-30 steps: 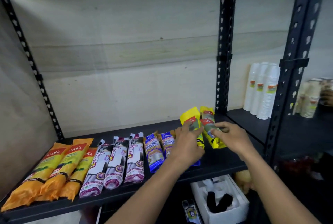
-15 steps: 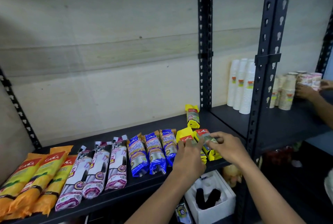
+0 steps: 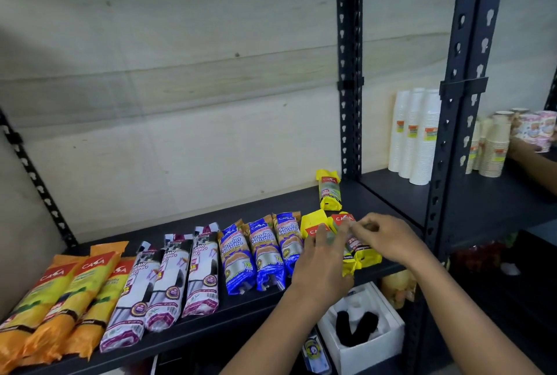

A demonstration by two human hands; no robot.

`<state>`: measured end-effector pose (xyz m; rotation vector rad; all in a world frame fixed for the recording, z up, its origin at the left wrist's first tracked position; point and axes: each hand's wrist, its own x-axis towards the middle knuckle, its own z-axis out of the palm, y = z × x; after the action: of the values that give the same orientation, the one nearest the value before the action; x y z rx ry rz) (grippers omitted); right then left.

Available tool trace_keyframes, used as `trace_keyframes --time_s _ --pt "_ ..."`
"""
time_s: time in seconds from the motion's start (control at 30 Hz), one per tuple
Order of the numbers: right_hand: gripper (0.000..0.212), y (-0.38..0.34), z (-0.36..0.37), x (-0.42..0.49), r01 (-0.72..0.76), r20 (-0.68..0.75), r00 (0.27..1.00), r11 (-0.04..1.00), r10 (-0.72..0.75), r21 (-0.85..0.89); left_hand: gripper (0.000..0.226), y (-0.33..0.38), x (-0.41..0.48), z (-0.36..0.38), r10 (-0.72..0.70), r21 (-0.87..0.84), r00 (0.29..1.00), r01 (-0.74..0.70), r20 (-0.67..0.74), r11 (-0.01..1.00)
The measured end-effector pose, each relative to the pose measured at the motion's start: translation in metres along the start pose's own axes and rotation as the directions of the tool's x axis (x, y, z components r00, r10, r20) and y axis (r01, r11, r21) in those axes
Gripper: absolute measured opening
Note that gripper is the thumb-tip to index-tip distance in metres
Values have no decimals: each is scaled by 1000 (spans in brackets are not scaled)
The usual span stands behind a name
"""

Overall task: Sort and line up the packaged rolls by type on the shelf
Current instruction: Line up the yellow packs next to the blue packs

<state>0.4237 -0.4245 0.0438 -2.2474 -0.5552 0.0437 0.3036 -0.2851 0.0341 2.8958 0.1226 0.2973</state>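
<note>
On the dark shelf [image 3: 265, 203], three orange rolls [image 3: 69, 293] lie side by side at the left. Then come three white-and-purple rolls [image 3: 171, 278] and three blue rolls [image 3: 262, 251]. Right of the blue ones lie two yellow rolls. My left hand [image 3: 322, 257] lies over the left yellow roll [image 3: 312, 222], fingers on it. My right hand [image 3: 388, 239] pinches the top of the right yellow roll [image 3: 366, 257]. A third yellow roll [image 3: 330, 190] lies alone at the back by the upright post.
A black upright post [image 3: 349, 73] and a front post [image 3: 461, 103] bound the bay on the right. Beyond them stand white cup stacks [image 3: 416, 133] and paper cups [image 3: 494, 148], with another person's hand [image 3: 524, 148] there. A white box [image 3: 370, 341] sits below the shelf.
Both hands brought the two yellow rolls down from mid-shelf to lie at the front beside the blue rolls. The view has swung right, showing the third yellow roll.
</note>
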Motion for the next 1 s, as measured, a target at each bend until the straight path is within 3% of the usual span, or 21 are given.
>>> trace_keyframes --time_s 0.1,0.27,0.53,0.73,0.87,1.0 --pt "37 -12 -3 13 6 -20 1000 998 -7 -55 105 -5 3 0 11 -14 1000 -11 -12 1000" --pt "31 -22 7 42 29 -23 999 992 -32 -122 73 -10 11 5 62 30 995 -60 -76 998" --pt "17 -29 34 102 49 -34 997 948 -63 -313 72 -16 11 22 106 46 981 -100 -165 994" --pt "59 -36 52 146 -20 74 996 932 50 -362 71 -14 10 30 110 86 960 -90 -257 992" --pt "69 -40 61 156 -35 116 989 914 89 -405 63 -13 8 35 119 131 947 -82 -298 988" --pt "65 -40 64 162 -41 93 992 905 89 -424 58 -11 7 38 116 157 938 -67 -326 985"
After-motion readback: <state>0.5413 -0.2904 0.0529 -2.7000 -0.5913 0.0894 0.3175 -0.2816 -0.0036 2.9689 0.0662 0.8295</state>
